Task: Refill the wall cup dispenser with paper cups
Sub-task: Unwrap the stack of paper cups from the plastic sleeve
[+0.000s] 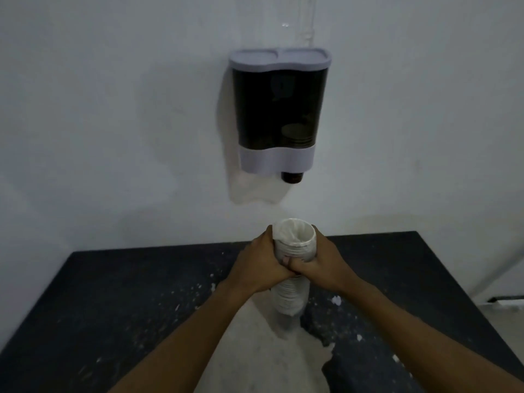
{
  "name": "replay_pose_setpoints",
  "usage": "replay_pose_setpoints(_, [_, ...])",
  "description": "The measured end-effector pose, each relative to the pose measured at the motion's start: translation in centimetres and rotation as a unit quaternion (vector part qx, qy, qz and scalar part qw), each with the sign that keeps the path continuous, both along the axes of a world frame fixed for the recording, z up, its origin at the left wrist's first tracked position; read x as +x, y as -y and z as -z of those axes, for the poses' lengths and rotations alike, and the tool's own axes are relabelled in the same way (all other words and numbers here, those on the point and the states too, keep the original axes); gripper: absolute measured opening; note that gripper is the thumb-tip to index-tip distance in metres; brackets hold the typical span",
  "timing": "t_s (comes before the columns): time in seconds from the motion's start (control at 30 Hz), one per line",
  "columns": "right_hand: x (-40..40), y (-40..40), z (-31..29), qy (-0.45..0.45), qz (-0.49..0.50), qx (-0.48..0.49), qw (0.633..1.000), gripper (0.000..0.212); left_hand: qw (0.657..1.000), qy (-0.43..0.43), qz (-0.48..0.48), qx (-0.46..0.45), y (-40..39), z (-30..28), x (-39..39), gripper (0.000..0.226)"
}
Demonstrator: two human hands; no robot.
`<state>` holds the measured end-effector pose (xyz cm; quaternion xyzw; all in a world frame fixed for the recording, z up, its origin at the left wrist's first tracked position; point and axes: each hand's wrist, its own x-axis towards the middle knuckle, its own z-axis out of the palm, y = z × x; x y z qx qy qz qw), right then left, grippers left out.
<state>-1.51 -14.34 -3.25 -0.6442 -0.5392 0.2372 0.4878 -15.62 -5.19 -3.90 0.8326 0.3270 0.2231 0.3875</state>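
Below the dispenser [279, 112], head view: both hands wrap one stack of cups [293, 251], held upright over the counter [113, 307].

Left hand [259, 263]: fingers curled round the left side of the stack, thumb up near the top rim. Grip closed tight on the cups; no gap seen between fingers and stack.

Right hand [321, 260]: fingers curled round the right side at the same height, also clamped on the cups. Fingertips of the two hands meet at the front of the stack, touching or nearly so; cannot tell which.

Stack of cups: white, open mouth up and facing the camera. The top rim stands clear above both hands; the lower part of the stack hangs out beneath them. Whether the bottom end touches the counter cannot be told. A thin wrap or film seems to lie over the top of the stack; too blurred to confirm.

Dispenser: fixed to the white wall [113, 109], directly above the stack and well apart from it. Grey lid [279, 58] on top, closed. Dark see-through body, grey band at the base. A few dark cups show faintly inside, low on the right. One dark cup bottom [292, 177] sticks out beneath the base, right side.

Counter: dark, with pale worn patches and white specks, set against the wall below the dispenser.
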Motion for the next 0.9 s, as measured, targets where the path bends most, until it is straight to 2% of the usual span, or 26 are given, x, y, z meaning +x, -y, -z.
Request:
replay_pose_setpoints(0.37, [-6.6,3.7,0.0,0.019,-0.03,0.01,0.999,0.067,0.998,0.054,-0.008,0.006,3.8,1.4,-7.0,0.076])
replay_pose_setpoints(0.7, [-6.3,4.9,0.6,0.018,-0.079,-0.025,0.996,0.08,0.999,0.031,-0.032,-0.014,5.7,2.2,-7.1,0.084])
replay_pose_setpoints(0.8, [-5.9,4.9,-1.5,0.078,-0.068,-0.002,0.995,0.093,0.999,0.005,-0.044,-0.014,5.3,2.2,-7.0,0.084])
replay_pose_setpoints(0.9, [-6.0,4.5,-3.2,0.205,-0.091,-0.01,0.974,0.075,0.998,0.008,-0.049,-0.036,5.5,2.3,-7.0,0.084])
